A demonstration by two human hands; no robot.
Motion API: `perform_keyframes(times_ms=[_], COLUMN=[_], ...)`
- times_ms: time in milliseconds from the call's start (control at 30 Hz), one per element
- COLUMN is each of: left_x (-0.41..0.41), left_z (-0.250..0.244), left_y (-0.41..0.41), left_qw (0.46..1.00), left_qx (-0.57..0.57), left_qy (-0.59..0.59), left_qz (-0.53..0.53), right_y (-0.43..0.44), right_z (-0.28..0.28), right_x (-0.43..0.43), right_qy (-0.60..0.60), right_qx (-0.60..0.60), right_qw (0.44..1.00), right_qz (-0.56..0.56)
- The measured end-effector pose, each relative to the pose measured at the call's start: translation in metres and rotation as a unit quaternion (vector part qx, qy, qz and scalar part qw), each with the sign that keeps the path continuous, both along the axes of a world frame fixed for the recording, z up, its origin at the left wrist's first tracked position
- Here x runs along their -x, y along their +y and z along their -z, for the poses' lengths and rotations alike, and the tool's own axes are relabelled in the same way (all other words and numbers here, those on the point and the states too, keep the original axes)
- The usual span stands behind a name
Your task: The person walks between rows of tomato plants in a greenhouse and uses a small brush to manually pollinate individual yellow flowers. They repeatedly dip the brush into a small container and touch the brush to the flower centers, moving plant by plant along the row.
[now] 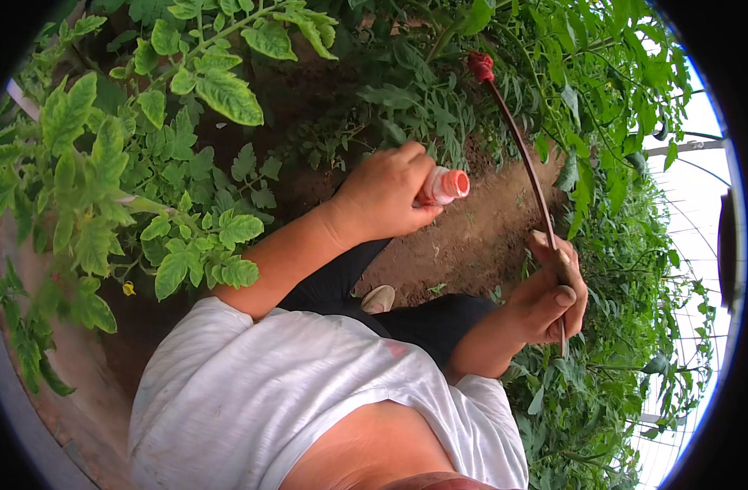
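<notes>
My left hand (389, 195) is closed around a small bottle (445, 186) with a red-stained, uncapped mouth that points right; the hand hides most of the bottle. In my right hand (548, 291) a thin brown stick (529, 159) is held near its lower end, between thumb and fingers. The stick rises from the hand towards the top of the view, and its far tip carries a red wrapped wad (480, 66), which lies close to the tomato foliage. The bottle and the stick are apart.
Leafy tomato plants (208, 92) grow at the left, and more plants (613, 263) line the right. Brown soil (472, 245) lies between them. A beige shoe (378, 299) shows below my hands. Greenhouse framing (686, 147) stands beyond the right-hand row.
</notes>
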State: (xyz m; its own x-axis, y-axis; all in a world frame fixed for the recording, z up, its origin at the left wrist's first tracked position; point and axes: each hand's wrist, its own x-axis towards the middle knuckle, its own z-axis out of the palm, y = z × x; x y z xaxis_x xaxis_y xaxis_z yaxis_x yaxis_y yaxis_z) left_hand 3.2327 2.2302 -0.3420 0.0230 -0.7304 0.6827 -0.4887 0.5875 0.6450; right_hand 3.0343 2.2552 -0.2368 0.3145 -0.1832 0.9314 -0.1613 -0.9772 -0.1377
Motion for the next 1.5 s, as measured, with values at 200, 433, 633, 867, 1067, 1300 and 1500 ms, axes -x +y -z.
perform_keyframes(times_ms=[200, 433, 633, 867, 1067, 1300, 1500], left_x=[0.081, 0.116, 0.108, 0.104, 0.101, 0.104, 0.104], left_z=[0.027, 0.047, 0.042, 0.054, 0.052, 0.061, 0.058], left_y=[-0.019, -0.025, -0.025, -0.030, -0.030, -0.028, -0.023], left_qw=[0.995, 0.987, 0.981, 0.981, 0.977, 0.981, 0.980], left_qx=[-0.001, -0.033, -0.063, -0.063, -0.071, -0.072, -0.087], left_qy=[-0.027, -0.038, -0.051, -0.059, -0.068, -0.040, -0.049], left_qz=[0.097, 0.151, 0.177, 0.172, 0.192, 0.174, 0.171], right_y=[-0.012, -0.082, -0.123, -0.147, -0.154, -0.150, -0.145], right_z=[-0.023, -0.011, 0.009, 0.026, 0.039, 0.041, 0.045], right_x=[-0.029, -0.044, -0.053, -0.055, -0.045, -0.043, -0.040], right_qy=[0.061, 0.152, 0.181, 0.188, 0.174, 0.202, 0.152], right_qx=[-0.112, -0.175, -0.196, -0.227, -0.203, -0.194, -0.181], right_qw=[0.988, 0.963, 0.956, 0.945, 0.954, 0.950, 0.965], right_qz=[0.090, 0.138, 0.126, 0.142, 0.136, 0.137, 0.116])
